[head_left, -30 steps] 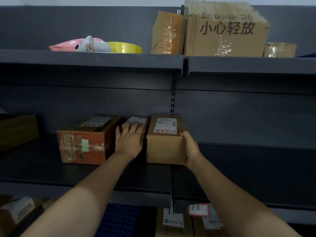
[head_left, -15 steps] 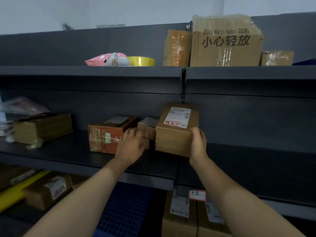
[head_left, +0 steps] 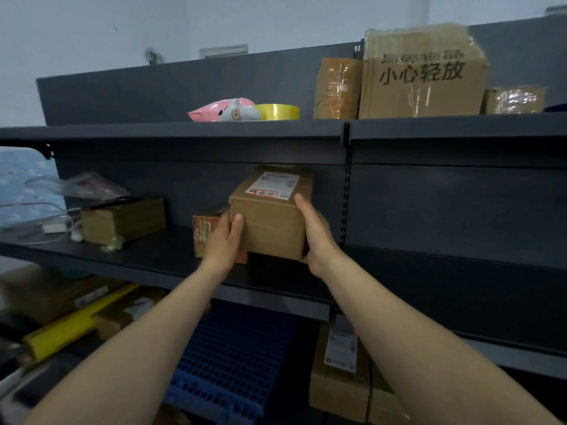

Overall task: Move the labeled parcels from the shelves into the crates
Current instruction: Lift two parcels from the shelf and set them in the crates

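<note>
Head view looks up at a dark shelving unit, with the labeled parcel held at the centre of the frame in front of the middle shelf. The left hand grips its left near corner, thumb on the front face. The right hand clasps its right side, thumb up by the white label. The parcel is tilted and seems to be lifted off the shelf board, though the dim light makes that hard to confirm.

By my reading the task is at an early or middle stage. This parcel is in hand but not yet in a crate. The blue crate sits at the lower centre of the frame, below the arms, and its inside is not visible. Much is left: a red-taped box stands just behind the left hand, a brown box sits at centre left, labeled cartons wait at lower right, and more boxes stand on the top shelf at upper right.
</note>
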`<move>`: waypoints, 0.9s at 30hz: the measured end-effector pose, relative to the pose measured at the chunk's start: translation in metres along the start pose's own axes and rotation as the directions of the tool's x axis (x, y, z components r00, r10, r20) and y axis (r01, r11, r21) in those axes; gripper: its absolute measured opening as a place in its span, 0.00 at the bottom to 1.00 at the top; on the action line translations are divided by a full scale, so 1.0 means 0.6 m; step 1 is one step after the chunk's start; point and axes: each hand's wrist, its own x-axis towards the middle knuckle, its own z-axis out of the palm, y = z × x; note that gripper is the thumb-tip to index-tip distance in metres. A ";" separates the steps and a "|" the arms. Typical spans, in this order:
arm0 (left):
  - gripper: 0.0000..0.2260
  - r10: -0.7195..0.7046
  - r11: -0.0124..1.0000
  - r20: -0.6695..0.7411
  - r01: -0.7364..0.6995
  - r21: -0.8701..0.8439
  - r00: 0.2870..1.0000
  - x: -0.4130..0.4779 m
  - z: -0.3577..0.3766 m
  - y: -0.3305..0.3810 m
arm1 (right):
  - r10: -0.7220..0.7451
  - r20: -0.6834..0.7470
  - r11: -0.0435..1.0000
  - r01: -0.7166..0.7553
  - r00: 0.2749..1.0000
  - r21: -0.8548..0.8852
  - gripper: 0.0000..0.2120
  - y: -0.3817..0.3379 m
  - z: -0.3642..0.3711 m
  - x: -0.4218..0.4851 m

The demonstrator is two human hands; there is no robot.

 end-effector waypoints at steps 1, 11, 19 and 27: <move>0.21 -0.012 1.000 -0.016 0.012 0.002 1.000 0.011 -0.015 -0.009 | 0.006 0.026 1.000 -0.005 1.000 -0.025 0.28 -0.001 0.016 0.010; 0.19 -0.104 0.958 0.006 0.102 -0.268 0.995 0.177 -0.120 -0.118 | 0.018 -0.123 1.000 -0.017 0.992 0.013 0.33 0.012 0.184 0.169; 0.26 -0.370 0.831 0.101 0.378 -0.409 0.923 0.260 -0.120 -0.212 | 0.034 -0.191 0.999 -0.035 0.981 -0.001 0.36 0.033 0.233 0.236; 0.32 -0.429 0.677 0.331 0.542 -0.498 0.840 0.275 -0.101 -0.231 | 0.059 -0.287 0.992 -0.087 0.956 -0.086 0.37 0.030 0.215 0.241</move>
